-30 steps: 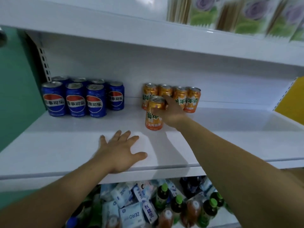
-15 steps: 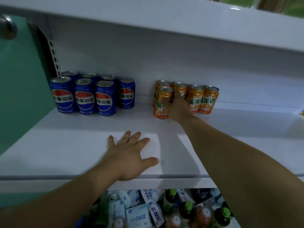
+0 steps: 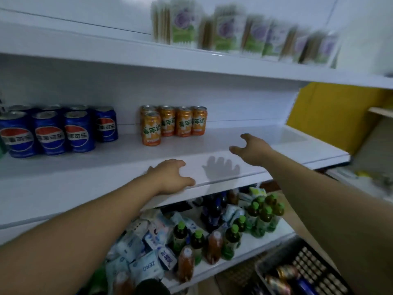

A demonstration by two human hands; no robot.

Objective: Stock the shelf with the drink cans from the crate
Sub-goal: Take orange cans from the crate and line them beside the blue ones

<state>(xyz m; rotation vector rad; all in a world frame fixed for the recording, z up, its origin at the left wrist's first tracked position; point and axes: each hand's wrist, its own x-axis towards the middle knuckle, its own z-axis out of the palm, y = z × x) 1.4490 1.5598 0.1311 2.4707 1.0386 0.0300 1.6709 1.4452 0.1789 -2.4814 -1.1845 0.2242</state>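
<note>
Here, the front orange can [image 3: 151,128] stands upright on the white shelf [image 3: 106,173], its label carrying green characters that read 美年达 above an orange band with small white writing too blurred to read. Directly behind and to its right stands a row of orange cans [image 3: 184,122] of the same brand along the back of the shelf, close against one another. The right hand [image 3: 253,150] hangs over the shelf to the right of these cans, well apart from them, fingers spread and loosely bent, holding nothing; its shadow falls on the shelf near the front edge. The left hand [image 3: 172,176] rests on the front lip of the shelf, nearer than the front orange can and slightly right of it, fingers relaxed on the surface and thumb lying along the edge, gripping nothing. To the left, in two rows, stand blue cans [image 3: 49,135] with a red, white and blue roundel and the white characters 百事可乐. On the lower shelf [image 3: 251,243] are dark bottles [image 3: 231,237] with green caps and a heap of pale packets [image 3: 148,266], one marked ZERO. At the bottom right a dark crate [image 3: 312,265] with a grid wall holds cans lying on their sides. The upper shelf [image 3: 106,54] carries blurred packs [image 3: 225,30] printed in purple and green.
</note>
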